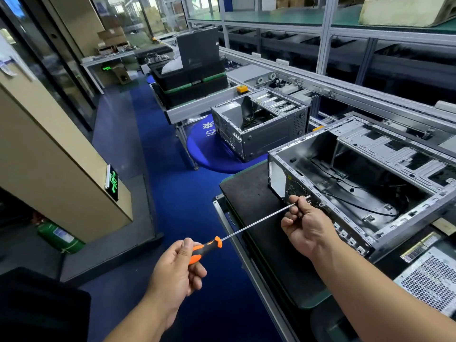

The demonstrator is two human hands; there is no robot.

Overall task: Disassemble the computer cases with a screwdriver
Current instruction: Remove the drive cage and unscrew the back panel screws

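Note:
An open grey computer case (385,156) lies on its side on a black mat (261,218), its back panel facing me. My left hand (177,270) grips the orange-and-black handle of a long screwdriver (256,224). The thin steel shaft runs up and right to the case's back panel. My right hand (306,225) pinches the shaft near its tip, right at the panel's lower edge. The tip itself pokes out just past my fingers. A second open case (269,134) stands further back on a blue round stool.
A perforated metal panel (431,280) and memory sticks (419,248) lie on the mat at right. Black trays (192,80) are stacked on a cart behind. A conveyor rail (345,90) and shelving run along the right. A pillar with a green exit sign (112,182) stands left.

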